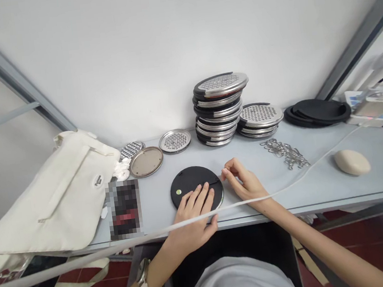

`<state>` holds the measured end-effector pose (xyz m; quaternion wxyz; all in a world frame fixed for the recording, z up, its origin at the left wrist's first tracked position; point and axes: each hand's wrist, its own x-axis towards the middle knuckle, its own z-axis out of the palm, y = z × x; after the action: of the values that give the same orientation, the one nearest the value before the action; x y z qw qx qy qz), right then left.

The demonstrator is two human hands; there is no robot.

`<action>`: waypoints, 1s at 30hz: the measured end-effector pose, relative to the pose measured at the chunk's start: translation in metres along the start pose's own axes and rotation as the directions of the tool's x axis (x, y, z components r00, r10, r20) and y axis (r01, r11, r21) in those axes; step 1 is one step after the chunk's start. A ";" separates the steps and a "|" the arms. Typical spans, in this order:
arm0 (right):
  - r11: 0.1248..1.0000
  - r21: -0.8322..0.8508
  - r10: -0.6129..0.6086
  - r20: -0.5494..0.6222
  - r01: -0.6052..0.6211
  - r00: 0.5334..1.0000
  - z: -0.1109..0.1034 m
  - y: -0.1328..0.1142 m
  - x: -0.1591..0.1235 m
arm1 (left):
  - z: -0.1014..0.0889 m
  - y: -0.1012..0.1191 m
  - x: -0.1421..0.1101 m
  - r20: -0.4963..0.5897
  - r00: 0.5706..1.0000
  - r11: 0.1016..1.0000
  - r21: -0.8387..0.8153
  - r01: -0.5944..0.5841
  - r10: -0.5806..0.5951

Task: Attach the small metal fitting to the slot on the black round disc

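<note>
A round black disc [191, 181] lies on the grey table, with a small pale green sticker on its left part and a thin slot on its right. Across its front part rests my left hand [195, 208], fingers stretched flat on the surface and thumb off the near edge. My right hand [243, 181] is just right of the disc, its thumb and forefinger pinched together; whatever they hold is too small to make out. Further right lies a loose pile of small metal clips [285, 153].
Behind stand a tall stack of round graters [222, 109] and a shorter grater stack [261, 118]. Black discs [320, 111] sit back right, near a beige rounded object [352, 162]. Loose metal plates [146, 162] and a cream bag [54, 193] are left. A white cable [271, 195] crosses in front.
</note>
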<state>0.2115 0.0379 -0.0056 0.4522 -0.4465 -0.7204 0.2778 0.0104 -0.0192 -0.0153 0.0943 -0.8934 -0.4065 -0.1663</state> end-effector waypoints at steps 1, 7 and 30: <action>1.000 0.008 -0.005 0.012 0.005 1.000 0.000 0.000 0.000 | 0.000 0.000 0.000 -0.004 1.000 1.000 0.001 -0.002 0.002; 1.000 0.003 -0.019 0.028 0.019 0.999 0.002 0.006 0.001 | -0.001 0.001 0.000 -0.027 1.000 1.000 0.006 -0.004 0.004; 0.994 -0.100 -0.037 0.142 0.052 0.989 0.003 0.007 0.002 | 0.000 0.000 0.000 -0.037 0.999 1.000 0.001 -0.009 0.009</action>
<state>0.2114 0.0431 -0.0116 0.3828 -0.4327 -0.7735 0.2606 0.0108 -0.0193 -0.0148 0.1031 -0.8918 -0.4009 -0.1824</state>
